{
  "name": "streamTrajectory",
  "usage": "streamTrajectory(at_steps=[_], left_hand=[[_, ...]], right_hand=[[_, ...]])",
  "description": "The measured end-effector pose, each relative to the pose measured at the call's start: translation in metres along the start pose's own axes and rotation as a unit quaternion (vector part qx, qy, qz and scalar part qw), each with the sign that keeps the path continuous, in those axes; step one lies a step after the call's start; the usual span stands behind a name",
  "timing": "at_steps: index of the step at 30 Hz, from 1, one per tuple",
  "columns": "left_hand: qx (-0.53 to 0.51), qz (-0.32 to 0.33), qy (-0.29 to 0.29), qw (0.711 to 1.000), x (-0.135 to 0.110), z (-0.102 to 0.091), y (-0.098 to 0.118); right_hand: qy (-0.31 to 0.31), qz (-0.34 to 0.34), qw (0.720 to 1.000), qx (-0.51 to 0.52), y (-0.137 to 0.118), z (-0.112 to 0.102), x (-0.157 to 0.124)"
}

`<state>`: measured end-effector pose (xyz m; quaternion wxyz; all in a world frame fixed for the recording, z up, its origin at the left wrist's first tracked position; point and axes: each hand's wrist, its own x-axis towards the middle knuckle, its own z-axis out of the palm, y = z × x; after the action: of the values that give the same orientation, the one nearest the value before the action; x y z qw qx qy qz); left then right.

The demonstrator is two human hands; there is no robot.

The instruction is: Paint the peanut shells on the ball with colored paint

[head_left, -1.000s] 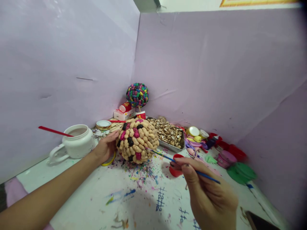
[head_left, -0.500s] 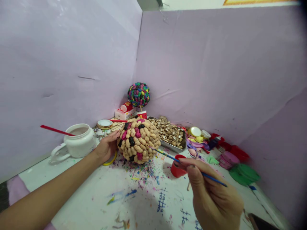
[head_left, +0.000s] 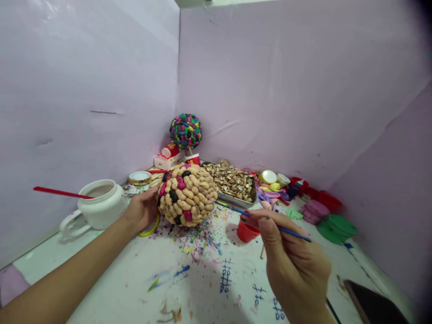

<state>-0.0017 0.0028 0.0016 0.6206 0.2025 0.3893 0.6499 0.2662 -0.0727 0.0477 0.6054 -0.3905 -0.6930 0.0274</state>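
A ball covered in peanut shells, a few of them painted pink or black, stands on the paint-spattered white table. My left hand grips its left side. My right hand pinches a thin blue paintbrush, whose tip touches the ball's right side. A small red cup sits just beyond my right fingers.
A white jug with a red stick stands at the left. A metal tray of peanut shells, a finished multicoloured shell ball, a red and white box and several paint pots and lids line the purple back walls.
The view has shifted, so everything sits a little further left and lower. Both hands keep their hold, and the brush tip stays at the ball's right side.
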Motion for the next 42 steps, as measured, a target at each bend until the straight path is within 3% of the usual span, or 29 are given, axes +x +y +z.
streamTrajectory(at_steps=[18,26,37,42], left_hand=[[0.025,0.003,-0.015,1.000,0.000,0.000,0.000],[0.030,0.013,-0.019,0.999,0.000,-0.001,-0.002],[0.037,0.026,-0.083,0.996,0.004,-0.009,-0.005],[0.043,0.029,-0.082,0.995,0.006,-0.013,-0.007]], right_hand=[[0.017,0.011,1.000,0.004,-0.001,0.001,-0.001],[-0.005,0.005,1.000,0.005,0.001,-0.001,-0.002],[-0.001,0.006,1.000,-0.004,0.001,-0.001,-0.001],[0.019,-0.002,1.000,-0.002,-0.003,0.000,0.001]])
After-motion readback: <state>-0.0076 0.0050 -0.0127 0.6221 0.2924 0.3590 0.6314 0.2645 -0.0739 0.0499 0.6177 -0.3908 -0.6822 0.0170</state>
